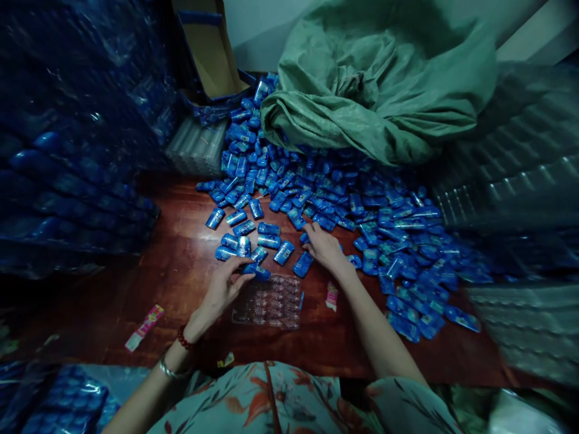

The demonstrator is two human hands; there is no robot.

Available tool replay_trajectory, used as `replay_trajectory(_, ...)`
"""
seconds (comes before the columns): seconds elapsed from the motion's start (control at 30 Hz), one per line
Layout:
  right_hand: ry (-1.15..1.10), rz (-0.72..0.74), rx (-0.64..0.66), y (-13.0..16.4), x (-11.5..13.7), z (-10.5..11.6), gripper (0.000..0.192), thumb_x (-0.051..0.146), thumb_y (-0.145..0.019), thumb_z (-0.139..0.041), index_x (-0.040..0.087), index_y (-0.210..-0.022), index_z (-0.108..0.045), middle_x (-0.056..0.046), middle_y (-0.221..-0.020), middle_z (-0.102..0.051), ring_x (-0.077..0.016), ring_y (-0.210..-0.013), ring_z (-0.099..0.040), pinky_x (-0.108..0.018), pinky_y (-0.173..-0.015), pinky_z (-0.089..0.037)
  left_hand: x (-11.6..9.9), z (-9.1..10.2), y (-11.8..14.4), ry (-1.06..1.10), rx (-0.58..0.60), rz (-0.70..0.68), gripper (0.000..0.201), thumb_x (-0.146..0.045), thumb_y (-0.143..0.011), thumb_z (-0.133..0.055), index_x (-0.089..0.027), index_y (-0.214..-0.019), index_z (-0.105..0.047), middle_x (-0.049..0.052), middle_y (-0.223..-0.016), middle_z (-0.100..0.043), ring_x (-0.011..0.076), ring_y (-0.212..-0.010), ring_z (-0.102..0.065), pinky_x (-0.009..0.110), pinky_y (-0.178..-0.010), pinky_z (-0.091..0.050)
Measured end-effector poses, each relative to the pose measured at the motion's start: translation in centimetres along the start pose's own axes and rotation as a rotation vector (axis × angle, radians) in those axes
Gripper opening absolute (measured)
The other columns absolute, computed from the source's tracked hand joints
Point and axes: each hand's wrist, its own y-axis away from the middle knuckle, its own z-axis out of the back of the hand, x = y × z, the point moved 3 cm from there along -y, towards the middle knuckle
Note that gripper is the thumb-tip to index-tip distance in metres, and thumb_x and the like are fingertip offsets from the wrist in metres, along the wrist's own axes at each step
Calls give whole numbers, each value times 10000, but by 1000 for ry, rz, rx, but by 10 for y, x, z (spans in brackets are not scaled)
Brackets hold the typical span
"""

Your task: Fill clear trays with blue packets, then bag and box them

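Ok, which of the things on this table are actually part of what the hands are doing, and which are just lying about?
In use:
- left hand pinching a small blue foil packet
- right hand on the heap of blue foil packets
- clear plastic blister tray between the hands

Lying about:
- pink wrapper strip
- small pink sachet
- green woven sack
- cardboard box

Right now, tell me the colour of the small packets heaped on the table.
Blue, with shiny wrappers: the packets, seen in the head view.
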Motion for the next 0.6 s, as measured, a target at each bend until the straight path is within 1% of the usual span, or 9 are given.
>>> replay_trajectory(0.07, -209, -80, -169, 19, -7, 3, 253, 259, -836, -574, 186, -1071, -516, -81, -1007, -587, -205, -809, -601, -294, -660, -458, -5, -7, 0, -65, 36, -111, 146, -264, -852, -575, -172, -959, -613, 49, -897, -636, 160, -826, -599, 281, -751, -499)
replay_trajectory(0.13, -520, -134, -293, 43, -7, -6, 270, 356, -838, -566, 202, -1053, -507, -39, -901, -598, -182, -743, -600, -290, -635, -486, -6, -14, 1, -119, 87, -175, 142, -200, -885, -508, -175, -989, -600, 57, -920, -619, 155, -849, -591, 279, -775, -495)
replay_trajectory(0.2, -786, -159, -335, 66, 2, -25, 307, 392, -822, -575, 216, -1067, -513, -20, -865, -602, -161, -696, -599, -278, -598, -509, -2, -18, 2, -183, 126, -201, 195, -145, -893, -455, -176, -1033, -588, 68, -957, -602, 155, -867, -588, 279, -781, -498)
replay_trajectory(0.27, -890, -167, -357, 84, 17, -46, 277, 371, -825, -576, 222, -1058, -550, -27, -895, -615, -158, -730, -608, -272, -607, -525, 3, -19, 4, -269, 142, -227, 255, -106, -888, -422, -175, -1075, -580, 80, -984, -591, 163, -881, -585, 285, -776, -505)
replay_trajectory(0.33, -860, -151, -400, 95, 31, -63, 201, 322, -843, -566, 220, -1013, -595, -39, -930, -626, -170, -820, -615, -281, -673, -535, 5, -20, 6, -356, 156, -289, 311, -74, -878, -398, -169, -1120, -570, 97, -1018, -584, 178, -924, -574, 298, -787, -509)
replay_trajectory(0.4, -787, -97, -449, 99, 39, -71, 154, 260, -868, -533, 216, -992, -614, -47, -944, -634, -178, -892, -612, -311, -771, -530, 6, -21, 9, -421, 168, -372, 353, -48, -870, -383, -157, -1161, -551, 121, -1076, -577, 199, -1000, -550, 324, -824, -507)
replay_trajectory(0.43, -753, -48, -456, 100, 40, -72, 166, 227, -881, -509, 216, -1010, -613, -49, -956, -636, -178, -917, -610, -326, -818, -521, 6, -22, 10, -441, 171, -406, 362, -42, -868, -382, -152, -1173, -543, 130, -1097, -576, 208, -1031, -537, 339, -843, -503)
replay_trajectory(0.5, -678, 82, -425, 100, 41, -70, 243, 160, -894, -460, 223, -1086, -594, -57, -1011, -631, -173, -966, -604, -340, -885, -501, 4, -24, 11, -470, 171, -443, 364, -38, -869, -379, -146, -1179, -536, 139, -1105, -581, 219, -1060, -521, 363, -861, -500)
replay_trajectory(0.6, -520, 259, -331, 100, 43, -61, 376, 80, -881, -400, 230, -1190, -552, -77, -1091, -608, -181, -1036, -583, -335, -895, -503, -1, -27, 11, -519, 185, -439, 358, -22, -862, -369, -135, -1157, -539, 133, -1050, -599, 219, -1017, -528, 377, -847, -506)
